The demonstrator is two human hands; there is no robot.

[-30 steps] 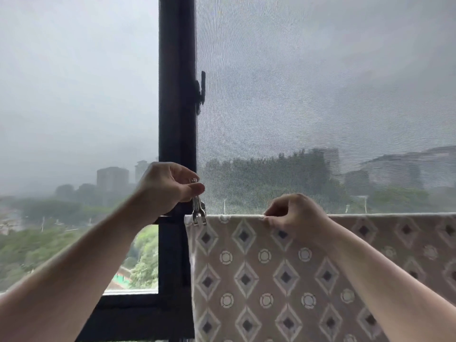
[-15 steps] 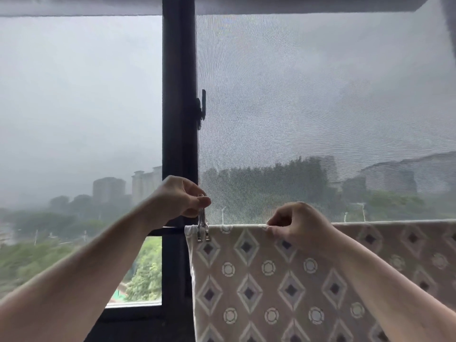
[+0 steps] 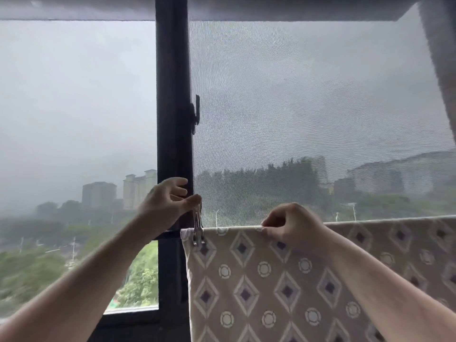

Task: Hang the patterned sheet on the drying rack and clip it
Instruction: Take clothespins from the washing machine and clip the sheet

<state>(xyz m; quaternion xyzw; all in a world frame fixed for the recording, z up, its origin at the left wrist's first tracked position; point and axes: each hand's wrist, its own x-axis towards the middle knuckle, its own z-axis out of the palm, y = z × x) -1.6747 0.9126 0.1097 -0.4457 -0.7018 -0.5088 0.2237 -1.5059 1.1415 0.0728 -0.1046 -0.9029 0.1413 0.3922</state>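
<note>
The patterned sheet [image 3: 271, 280], brownish with diamonds and circles, hangs folded over a horizontal rail of the drying rack [image 3: 170, 232]; only a short dark stub of the rail shows left of the cloth. A metal clip [image 3: 198, 230] sits over the sheet's top left corner. My left hand [image 3: 167, 201] pinches the clip's upper end between thumb and fingers. My right hand [image 3: 293, 224] grips the sheet's top fold a little to the right of the clip.
Right behind the sheet stands a window with a dark vertical frame post [image 3: 172, 119] and a latch [image 3: 196, 113]. An insect screen [image 3: 308, 119] covers the right pane. A grey curtain edge [image 3: 441, 58] hangs at the upper right.
My left hand has kept its pinch on the clip, which has gone lower over the sheet's corner. My right hand stays on the fold. The view has tilted upward.
</note>
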